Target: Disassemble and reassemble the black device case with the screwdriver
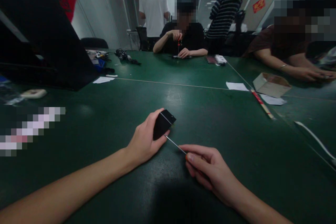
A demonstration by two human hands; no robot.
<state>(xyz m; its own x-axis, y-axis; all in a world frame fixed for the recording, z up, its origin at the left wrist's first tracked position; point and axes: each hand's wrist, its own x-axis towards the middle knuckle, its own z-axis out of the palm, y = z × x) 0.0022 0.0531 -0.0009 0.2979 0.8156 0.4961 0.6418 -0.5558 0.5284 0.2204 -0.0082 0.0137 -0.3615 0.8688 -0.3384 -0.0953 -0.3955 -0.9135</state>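
Observation:
My left hand (147,134) grips a flat black rectangular device (163,124), tilted above the green table (118,185). A thin pale line crosses the device near its far end; its exact kind I cannot make out. In my right hand (207,168) is a screwdriver (175,143) with a long thin metal shaft and a red-orange handle mostly covered by my fingers. The shaft slants up to the left, and its tip meets or lies just at the device's lower edge, by my left thumb.
Across the table a person (183,42) works with a red-handled screwdriver. An open cardboard box (271,84), papers (237,86), a red-and-white stick (262,104) and a white strip (315,140) lie to the right. A large black panel (47,35) stands at the left.

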